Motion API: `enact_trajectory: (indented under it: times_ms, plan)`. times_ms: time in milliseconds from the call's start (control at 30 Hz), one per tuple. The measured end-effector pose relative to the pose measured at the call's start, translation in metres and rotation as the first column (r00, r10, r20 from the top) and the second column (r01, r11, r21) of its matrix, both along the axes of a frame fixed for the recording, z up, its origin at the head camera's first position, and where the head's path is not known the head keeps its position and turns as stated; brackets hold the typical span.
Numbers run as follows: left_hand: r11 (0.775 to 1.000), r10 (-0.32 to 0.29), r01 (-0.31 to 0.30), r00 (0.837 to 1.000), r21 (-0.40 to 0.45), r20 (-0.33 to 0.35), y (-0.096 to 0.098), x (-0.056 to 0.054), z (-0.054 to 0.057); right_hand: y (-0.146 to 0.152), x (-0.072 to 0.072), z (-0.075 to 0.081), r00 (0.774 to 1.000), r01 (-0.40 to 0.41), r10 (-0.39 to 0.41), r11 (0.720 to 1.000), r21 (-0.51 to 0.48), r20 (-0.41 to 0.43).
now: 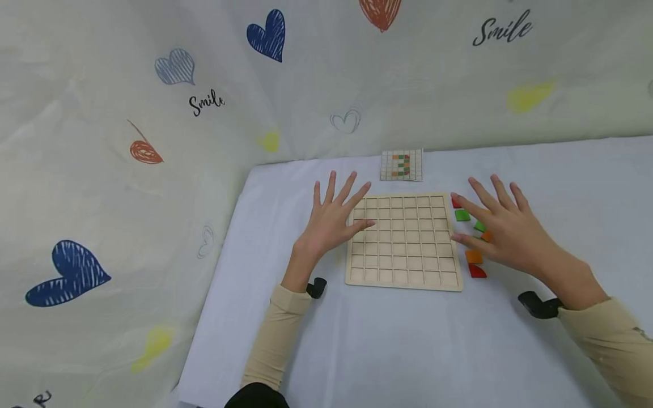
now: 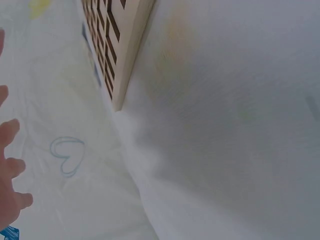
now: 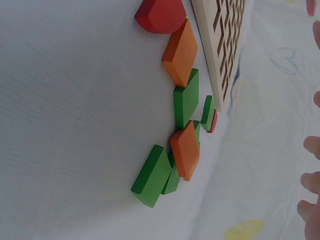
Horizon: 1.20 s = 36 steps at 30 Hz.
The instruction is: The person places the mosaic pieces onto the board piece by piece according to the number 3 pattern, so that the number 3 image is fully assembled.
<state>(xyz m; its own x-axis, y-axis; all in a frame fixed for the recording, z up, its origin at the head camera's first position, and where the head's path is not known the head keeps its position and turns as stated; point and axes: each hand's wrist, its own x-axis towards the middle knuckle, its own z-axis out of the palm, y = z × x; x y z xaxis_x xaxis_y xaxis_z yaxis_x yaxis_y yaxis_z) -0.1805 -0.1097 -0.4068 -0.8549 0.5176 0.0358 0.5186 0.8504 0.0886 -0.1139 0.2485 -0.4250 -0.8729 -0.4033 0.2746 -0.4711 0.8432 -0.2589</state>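
A wooden grid board (image 1: pixel 405 283) lies flat on the white-covered table. My left hand (image 1: pixel 331 224), fingers spread, is over the board's left edge and holds nothing. On the other side my right hand (image 1: pixel 515 238) is spread above the small coloured blocks, also with nothing in it. In the right wrist view, a red rounded block (image 3: pixel 162 15), an orange block (image 3: pixel 181 52), a green block (image 3: pixel 187 100) and several more lie beside the board. The right hand hides part of this group in the head view.
Behind the board lies a small pattern card (image 1: pixel 401 165) with a printed grid of coloured cells. A backdrop (image 1: pixel 306 130) with hearts and lettering rises at the back and left of the table. A black strap piece (image 1: pixel 539 306) hangs at the right wrist.
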Motion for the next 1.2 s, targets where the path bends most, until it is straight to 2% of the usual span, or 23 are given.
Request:
enact_trajectory:
  times_ms: [267, 367, 433, 500, 600, 733, 833, 900, 967, 1100, 1200]
  plan:
    - [1.0, 0.003, -0.003, 1.0, -0.001, 0.012, -0.002, 0.003, 0.0, 0.003, 0.001, -0.002, 1.0, -0.005, 0.005, 1.0, -0.009, -0.021]
    - [1.0, 0.021, -0.021, 0.998, -0.001, 0.066, -0.006, 0.006, 0.001, 0.002, 0.001, -0.003, 1.0, -0.008, 0.008, 1.0, -0.023, -0.028]
    - [0.999, 0.033, -0.035, 0.991, 0.01, 0.129, -0.01, 0.007, 0.001, 0.001, 0.001, -0.005, 0.999, -0.01, 0.009, 0.999, -0.034, -0.045]
    - [0.998, 0.043, -0.051, 0.979, 0.034, 0.2, -0.013, 0.007, 0.001, 0.001, 0.0, -0.006, 0.998, -0.014, 0.01, 0.999, -0.048, -0.069]
    - [0.996, 0.06, -0.077, 0.952, 0.047, 0.301, -0.017, 0.006, -0.002, 0.002, -0.002, -0.008, 0.996, -0.022, 0.015, 0.997, -0.074, -0.086]
    - [0.993, 0.078, -0.106, 0.907, 0.046, 0.415, -0.019, 0.003, -0.007, 0.004, -0.004, -0.006, 0.999, 0.002, -0.006, 0.995, -0.1, -0.044]
    - [0.991, 0.082, -0.124, 0.863, 0.051, 0.498, -0.023, 0.002, -0.014, 0.006, -0.005, -0.003, 0.997, 0.056, -0.05, 0.994, -0.091, 0.062]
    - [0.99, 0.093, -0.138, 0.833, 0.042, 0.545, -0.026, 0.002, -0.017, 0.006, -0.006, -0.002, 0.984, 0.088, -0.076, 0.994, -0.07, 0.16]
    - [0.989, 0.102, -0.147, 0.813, 0.033, 0.573, -0.03, 0.002, -0.02, 0.007, -0.008, -0.003, 0.963, 0.112, -0.097, 0.993, -0.044, 0.251]
    - [0.986, 0.108, -0.161, 0.804, 0.039, 0.585, -0.032, 0.002, -0.023, 0.011, -0.015, -0.004, 0.931, 0.145, -0.133, 0.989, -0.008, 0.34]
    - [0.986, 0.105, -0.163, 0.799, 0.046, 0.593, -0.03, 0.001, -0.022, 0.016, -0.02, -0.007, 0.926, 0.152, -0.149, 0.988, 0.018, 0.348]
